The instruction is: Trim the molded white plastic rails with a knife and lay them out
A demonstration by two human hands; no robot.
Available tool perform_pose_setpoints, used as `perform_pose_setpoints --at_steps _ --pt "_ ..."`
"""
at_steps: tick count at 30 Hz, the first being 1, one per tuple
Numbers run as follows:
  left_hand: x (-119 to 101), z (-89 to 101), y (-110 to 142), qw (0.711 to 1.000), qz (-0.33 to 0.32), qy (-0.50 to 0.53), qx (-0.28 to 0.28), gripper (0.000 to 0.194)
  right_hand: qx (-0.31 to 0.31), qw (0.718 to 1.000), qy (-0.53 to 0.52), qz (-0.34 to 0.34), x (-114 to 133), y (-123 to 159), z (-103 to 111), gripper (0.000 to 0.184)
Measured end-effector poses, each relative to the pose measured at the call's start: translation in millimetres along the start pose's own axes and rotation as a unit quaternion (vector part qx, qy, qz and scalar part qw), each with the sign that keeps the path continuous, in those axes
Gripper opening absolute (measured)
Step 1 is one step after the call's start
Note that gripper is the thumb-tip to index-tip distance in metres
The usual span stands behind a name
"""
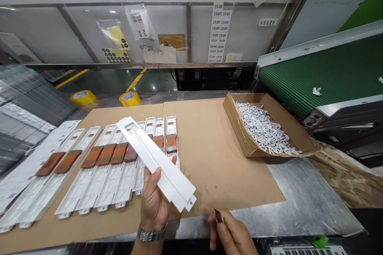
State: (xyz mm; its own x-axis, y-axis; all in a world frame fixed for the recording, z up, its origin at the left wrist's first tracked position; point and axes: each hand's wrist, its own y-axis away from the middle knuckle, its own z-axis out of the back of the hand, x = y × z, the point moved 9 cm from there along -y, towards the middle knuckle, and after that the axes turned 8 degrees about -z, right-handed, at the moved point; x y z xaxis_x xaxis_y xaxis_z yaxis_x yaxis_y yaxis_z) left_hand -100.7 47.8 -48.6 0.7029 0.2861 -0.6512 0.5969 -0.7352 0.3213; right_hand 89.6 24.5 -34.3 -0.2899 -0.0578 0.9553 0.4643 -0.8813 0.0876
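The left hand (154, 199) grips a long, flat white plastic strip (167, 171) while the right hand (230, 233) pinches a small, dark, thin piece (219, 216).

**Evenly lit work area under bright overhead light; wide-angle view.**
You see broad glare on the steel worktop (302, 203) and small lamp highlights on the glazed panel (110, 11) and dark floor (153, 87). A soft shadow falls below the front of the cardboard box (239, 129). Straight lines bow toward your left and right frame edges, the stacked sheets (30, 115) streak with reflections, and your right hand (230, 235) looks slightly soft.
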Motion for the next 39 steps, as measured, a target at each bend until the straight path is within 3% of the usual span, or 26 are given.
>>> perform_pose_setpoints --at_steps 5,8,12,17,20,29,39 --pt "-4 -2.8 7 0.995 -0.067 -0.075 -0.004 0.034 -0.144 0.982 0.110 0.044 1 4 1 0.030" --pt "-2 -2.0 11 0.993 -0.066 -0.094 0.014 0.040 -0.215 0.964 0.138 0.076 7 7 5 0.033" --pt "0 0.9 15 0.990 -0.068 -0.122 0.028 0.063 -0.257 0.948 0.163 0.094 11 9 9 0.029" --pt "-10 3.3 17 0.974 -0.163 -0.155 0.019 0.065 -0.258 0.937 0.209 0.112 13 8 7 0.028" --pt "-13 2.8 18 0.966 -0.187 -0.178 0.015 0.066 -0.243 0.936 0.231 0.112 12 6 3 0.026" --pt "-14 -7.2 25 0.956 -0.205 -0.206 0.028 0.060 -0.240 0.929 0.266 0.095 8 2 -1 0.029" --pt "-22 -9.8 31 0.942 -0.209 -0.263 -0.014 0.065 -0.242 0.917 0.306 0.087 11 3 -1 0.030"
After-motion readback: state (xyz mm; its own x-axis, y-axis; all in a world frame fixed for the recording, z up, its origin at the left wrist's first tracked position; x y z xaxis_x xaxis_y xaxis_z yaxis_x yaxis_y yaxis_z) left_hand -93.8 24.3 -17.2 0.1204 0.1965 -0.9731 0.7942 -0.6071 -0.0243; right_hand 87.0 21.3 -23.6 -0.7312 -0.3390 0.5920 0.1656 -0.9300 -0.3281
